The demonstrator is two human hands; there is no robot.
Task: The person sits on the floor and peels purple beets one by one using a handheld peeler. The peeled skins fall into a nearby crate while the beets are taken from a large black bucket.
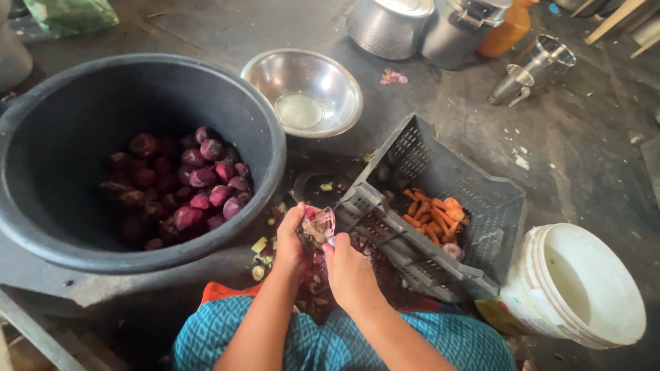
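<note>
Red onion (pixel 317 225), partly peeled, papery pink skin lifting off it: held low at the centre of the view, just over the person's lap and a scatter of peelings (pixel 313 285) on the floor, so that the waste drops straight down between the knees. Left hand (pixel 290 242): closed around the onion's left side, thumb up, steadying it. Right hand (pixel 349 269): fingers curled together against the onion's near right side; a small glint at the fingertips may be a blade, too small to tell. Large dark tub (pixel 271 148), left and far of the hands: holds a heap of peeled purple onions (pixel 196 182), its rim within easy reach of the left hand. Grey plastic crate (pixel 474 199), right of the hands, tipped on its side with the open face toward the person: carrot pieces (pixel 434 214) and a few unpeeled onions lie inside, reachable without lifting. Steel bowl (pixel 306 93), farther off, upright, with a little pale liquid. White bucket (pixel 584 282), near right, touching the crate. Steel pots (pixel 426 24) and a tipped steel jug (pixel 533 69), far right, set aside.
</note>
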